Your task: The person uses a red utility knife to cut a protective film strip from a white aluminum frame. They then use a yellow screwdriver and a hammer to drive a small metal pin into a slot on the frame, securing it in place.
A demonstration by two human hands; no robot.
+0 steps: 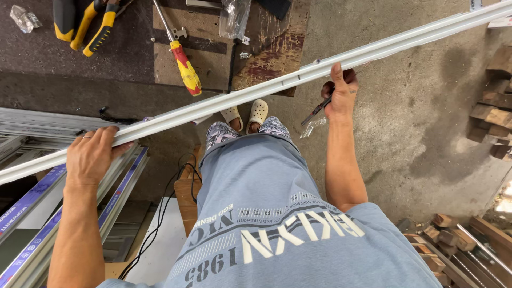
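Observation:
A long white profile rail (256, 90) runs slantwise across the view from lower left to upper right, held in the air at waist height. My left hand (92, 154) grips it from below near its left end, fingers curled over its edge. My right hand (340, 95) is further right, thumb pressed up against the rail, and also holds a dark pen-like tool (316, 113) and a small clear plastic bag (312, 127). My feet in pale clogs (246, 114) stand below on the concrete floor.
A red-and-yellow screwdriver (184, 66) and yellow-handled pliers (96, 26) lie on a dark mat at the top. More profiles with blue film (32, 213) are stacked at the left. Wood offcuts (493, 112) lie at the right; a black cable (160, 213) hangs beside a wooden stool.

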